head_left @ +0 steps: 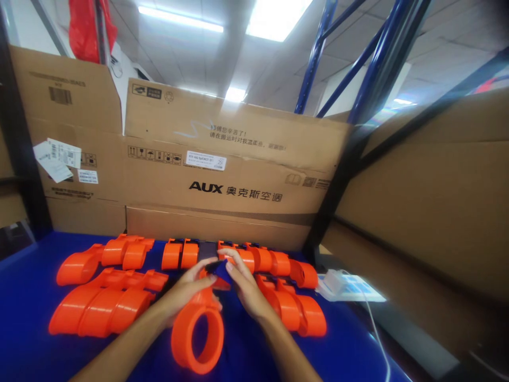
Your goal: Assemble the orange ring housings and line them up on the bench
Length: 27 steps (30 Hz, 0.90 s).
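Between my hands is an orange plastic tape dispenser (pixel 177 339), its wide open ring hanging toward me. My left hand (pixel 194 284) is closed around its upper, narrower end, thumb on top. A small dark blue piece (pixel 222 270) sits at that end, and my right hand (pixel 245 284) pinches it from the right side. The fingertips partly hide where the piece meets the orange part. Just behind my fingers lies a dark flat rectangular object (pixel 207 251), partly hidden.
More orange dispensers stand in rows on the blue cloth, at left (pixel 95 310), back (pixel 170 255) and right (pixel 312 315). Cardboard (pixel 238 159) walls the back. At right lies a white power strip (pixel 353 286) with a cable, beside a dark frame post (pixel 330 196).
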{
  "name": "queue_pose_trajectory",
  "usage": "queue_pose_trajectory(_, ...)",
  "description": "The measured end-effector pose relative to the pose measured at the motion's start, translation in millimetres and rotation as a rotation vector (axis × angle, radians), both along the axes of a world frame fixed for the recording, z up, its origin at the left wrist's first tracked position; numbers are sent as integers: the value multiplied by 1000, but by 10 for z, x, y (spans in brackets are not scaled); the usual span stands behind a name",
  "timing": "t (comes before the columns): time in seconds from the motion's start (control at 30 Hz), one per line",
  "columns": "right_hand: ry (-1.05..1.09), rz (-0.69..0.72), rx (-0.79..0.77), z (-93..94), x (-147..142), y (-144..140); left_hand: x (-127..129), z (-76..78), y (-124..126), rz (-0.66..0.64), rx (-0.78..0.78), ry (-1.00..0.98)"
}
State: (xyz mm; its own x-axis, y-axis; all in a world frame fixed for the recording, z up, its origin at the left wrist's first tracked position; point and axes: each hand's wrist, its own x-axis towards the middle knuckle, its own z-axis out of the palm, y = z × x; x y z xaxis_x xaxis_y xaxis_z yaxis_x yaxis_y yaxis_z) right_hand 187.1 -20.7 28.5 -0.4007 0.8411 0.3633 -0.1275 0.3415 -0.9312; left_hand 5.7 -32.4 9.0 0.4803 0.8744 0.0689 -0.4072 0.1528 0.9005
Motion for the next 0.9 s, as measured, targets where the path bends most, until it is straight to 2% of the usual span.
queue_pose_trajectory(0.1, 0, -42, -8, -29, -12, 8, 19, 2, -26, -36, 16, 3)
queue_pose_trajectory(0.33, -121, -171, 113, -55, -140, -15, 62, 68, -28, 194, 87, 45)
queue_pose_trajectory(0.43, -139, -179, 132, -62, -175, -26, 45, 48, 38, 235, 147, 49)
queue_pose_trajectory(0.57, -170, -243, 136, -80, -134, 8, 29, -17, 113, 196, 25, 29)
queue_pose_trajectory(0.67, -318, -350, 223, -65, -33, 36, -7, 3, 140, 245, -66, -33)
queue_pose_trajectory(0.8, -654, -236, 347, -25, 83, -1, -86, 109, 149, 284, -155, -161)
queue_pose_trajectory(0.9, -792, -133, 406, -24, 97, -53, -102, 150, 128, 287, -185, -211)
